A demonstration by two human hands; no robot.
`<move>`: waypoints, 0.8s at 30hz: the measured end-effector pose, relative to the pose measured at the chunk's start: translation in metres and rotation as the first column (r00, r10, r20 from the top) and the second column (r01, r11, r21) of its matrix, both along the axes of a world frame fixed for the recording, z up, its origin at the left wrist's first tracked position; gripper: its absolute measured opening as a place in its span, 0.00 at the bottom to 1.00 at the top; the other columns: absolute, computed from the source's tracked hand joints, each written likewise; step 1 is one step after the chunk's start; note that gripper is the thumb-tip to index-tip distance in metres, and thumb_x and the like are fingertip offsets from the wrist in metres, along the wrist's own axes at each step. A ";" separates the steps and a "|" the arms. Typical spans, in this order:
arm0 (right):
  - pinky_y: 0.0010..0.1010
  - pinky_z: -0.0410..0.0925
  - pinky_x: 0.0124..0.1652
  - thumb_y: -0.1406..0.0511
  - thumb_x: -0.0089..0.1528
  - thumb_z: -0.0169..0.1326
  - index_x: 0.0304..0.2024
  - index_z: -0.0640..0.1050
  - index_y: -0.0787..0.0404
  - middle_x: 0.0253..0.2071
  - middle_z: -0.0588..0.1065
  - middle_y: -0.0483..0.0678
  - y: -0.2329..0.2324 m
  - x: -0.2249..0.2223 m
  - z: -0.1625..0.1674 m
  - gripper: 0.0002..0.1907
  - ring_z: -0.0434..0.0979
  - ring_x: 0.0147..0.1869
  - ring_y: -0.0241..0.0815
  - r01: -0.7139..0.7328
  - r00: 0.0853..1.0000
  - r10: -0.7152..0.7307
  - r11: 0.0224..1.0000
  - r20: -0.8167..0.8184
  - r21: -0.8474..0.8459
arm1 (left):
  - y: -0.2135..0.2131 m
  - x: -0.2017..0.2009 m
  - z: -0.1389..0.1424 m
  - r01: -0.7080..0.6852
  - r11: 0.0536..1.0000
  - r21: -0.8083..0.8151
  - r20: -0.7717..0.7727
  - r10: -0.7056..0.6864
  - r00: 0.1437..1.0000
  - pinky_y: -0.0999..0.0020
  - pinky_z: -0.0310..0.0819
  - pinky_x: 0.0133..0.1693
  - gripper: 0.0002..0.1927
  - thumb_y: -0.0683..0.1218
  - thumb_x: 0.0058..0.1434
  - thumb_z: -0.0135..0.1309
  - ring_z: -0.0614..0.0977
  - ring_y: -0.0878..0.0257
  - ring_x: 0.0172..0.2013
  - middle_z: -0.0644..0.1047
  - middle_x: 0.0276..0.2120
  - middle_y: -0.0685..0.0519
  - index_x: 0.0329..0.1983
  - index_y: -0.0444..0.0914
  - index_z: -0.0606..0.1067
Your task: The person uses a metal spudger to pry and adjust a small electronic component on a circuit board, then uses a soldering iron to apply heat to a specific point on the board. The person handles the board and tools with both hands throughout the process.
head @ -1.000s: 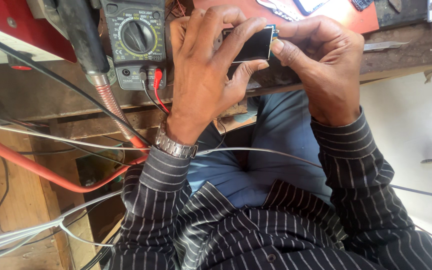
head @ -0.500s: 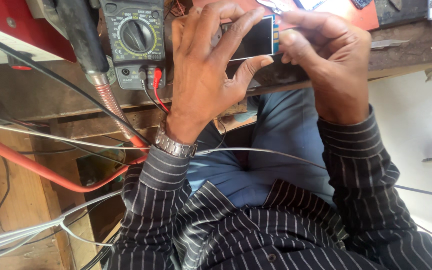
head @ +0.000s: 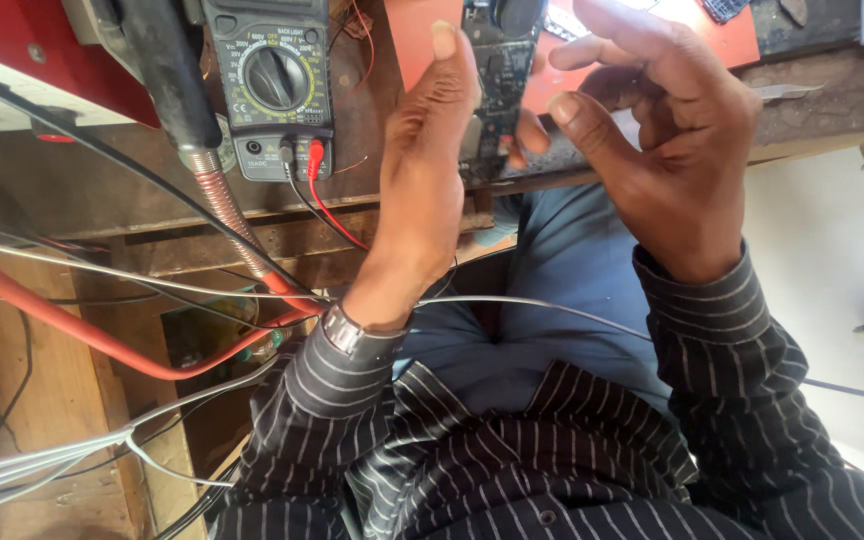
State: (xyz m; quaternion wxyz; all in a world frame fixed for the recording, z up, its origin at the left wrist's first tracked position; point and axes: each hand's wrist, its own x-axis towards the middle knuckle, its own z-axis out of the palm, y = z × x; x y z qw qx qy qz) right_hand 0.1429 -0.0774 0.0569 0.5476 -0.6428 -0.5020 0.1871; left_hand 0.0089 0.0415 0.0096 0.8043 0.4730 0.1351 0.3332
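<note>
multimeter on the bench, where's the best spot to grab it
Grip the multimeter by its two long side edges near the dial, coming from above. It lies flat, face up, and the red and black leads plug into its near end, so that end is cluttered.

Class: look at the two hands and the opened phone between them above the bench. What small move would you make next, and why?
Probably close the right hand onto the opened phone. Its bare circuit side shows, it stands upright above the bench edge, and only the left hand steadies it, with the right hand's fingers spread just beside it. A second grip would likely steady it.
</note>
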 end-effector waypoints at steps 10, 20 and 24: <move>0.19 0.72 0.51 0.77 0.71 0.59 0.66 0.71 0.68 0.52 0.76 0.47 0.004 0.005 -0.007 0.21 0.76 0.49 0.30 0.058 0.979 -0.053 0.998 -0.198 0.018 | -0.001 0.011 -0.006 0.169 0.948 -0.268 0.019 -0.170 0.985 0.67 0.78 0.35 0.29 0.61 0.75 0.38 0.82 0.62 0.32 0.81 0.39 0.49 0.55 0.32 0.74; 0.20 0.74 0.53 0.78 0.72 0.59 0.65 0.72 0.67 0.50 0.76 0.46 0.009 0.004 -0.008 0.20 0.78 0.52 0.31 0.034 0.982 -0.026 0.998 -0.188 0.044 | -0.002 0.015 -0.010 0.135 0.963 -0.232 -0.010 -0.141 0.990 0.67 0.78 0.35 0.31 0.62 0.77 0.39 0.82 0.62 0.32 0.80 0.38 0.48 0.56 0.30 0.74; 0.20 0.73 0.53 0.77 0.72 0.59 0.64 0.73 0.67 0.50 0.76 0.47 0.003 0.008 -0.011 0.18 0.78 0.51 0.32 0.070 0.986 -0.066 0.997 -0.155 0.015 | 0.002 0.007 0.010 0.103 0.995 -0.017 -0.083 -0.104 0.991 0.71 0.75 0.31 0.29 0.63 0.72 0.45 0.81 0.66 0.28 0.81 0.41 0.52 0.61 0.35 0.70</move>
